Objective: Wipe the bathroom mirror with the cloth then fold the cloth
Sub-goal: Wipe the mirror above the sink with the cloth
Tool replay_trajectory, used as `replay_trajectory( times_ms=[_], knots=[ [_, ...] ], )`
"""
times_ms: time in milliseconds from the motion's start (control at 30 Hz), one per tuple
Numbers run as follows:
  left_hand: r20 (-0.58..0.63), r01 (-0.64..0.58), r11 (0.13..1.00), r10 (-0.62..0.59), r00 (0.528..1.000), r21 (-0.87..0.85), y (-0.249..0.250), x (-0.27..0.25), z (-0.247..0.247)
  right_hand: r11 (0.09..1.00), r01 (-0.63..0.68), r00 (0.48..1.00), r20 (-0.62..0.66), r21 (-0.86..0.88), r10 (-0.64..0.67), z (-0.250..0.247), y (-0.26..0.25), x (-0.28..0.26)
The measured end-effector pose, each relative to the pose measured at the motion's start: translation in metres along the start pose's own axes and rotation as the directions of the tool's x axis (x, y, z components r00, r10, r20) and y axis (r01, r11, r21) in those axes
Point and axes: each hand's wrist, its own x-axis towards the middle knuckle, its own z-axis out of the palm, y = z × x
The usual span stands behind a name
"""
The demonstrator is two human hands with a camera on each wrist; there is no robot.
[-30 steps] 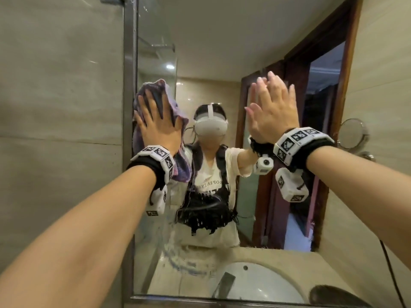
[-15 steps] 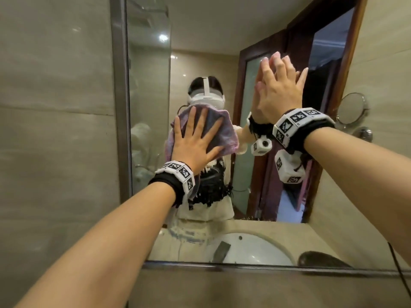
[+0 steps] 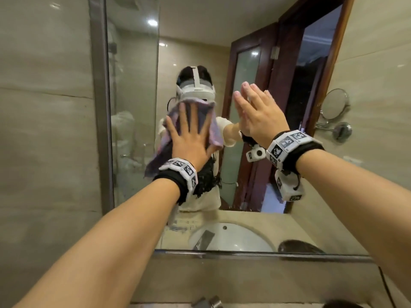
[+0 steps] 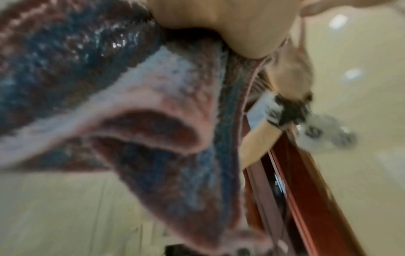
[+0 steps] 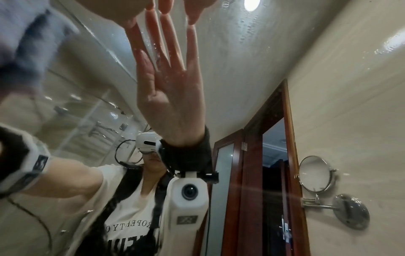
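A purple and pink cloth [image 3: 212,130] lies spread on the bathroom mirror [image 3: 133,85], over the middle of the glass. My left hand [image 3: 191,134] presses it flat against the mirror with fingers straight and spread. The left wrist view is blurred and mostly filled by the hanging cloth [image 4: 131,90] under my palm. My right hand [image 3: 255,114] rests flat on the glass just right of the cloth, fingers straight and empty. In the right wrist view my right hand's fingertips [image 5: 166,7] meet their reflection on wet, droplet-marked glass, and the cloth [image 5: 28,43] is a blur at the left.
A metal strip [image 3: 100,107] borders the mirror on the left beside a tiled wall. A round shaving mirror [image 3: 333,104] on an arm sticks out from the right wall. The stone ledge [image 3: 244,276] runs below the mirror, with a tap [image 3: 206,303] at the bottom edge.
My left hand has swept the cloth from the mirror's upper left edge rightward and down to the middle. The right hand has stayed flat on the glass.
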Motion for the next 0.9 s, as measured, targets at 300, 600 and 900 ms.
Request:
replay_trajectory(
  times_ms=[300,600,900],
  knots=[
    [0.101,-0.321,0.946,0.317,0.943,0.03,-0.013,-0.02,0.021,0.992,-0.112,0.992,-0.058,0.052,0.115,0.002,-0.018,-0.001],
    [0.037,0.32,0.941,-0.318,0.947,-0.111,-0.102,-0.071,0.037,0.983,-0.169,0.985,-0.009,0.074,0.17,0.002,-0.026,-0.003],
    [0.077,0.198,0.98,-0.195,0.978,-0.025,-0.027,-0.055,0.031,0.982,-0.182,0.983,0.035,0.059,0.18,0.004,-0.025,-0.004]
  ],
)
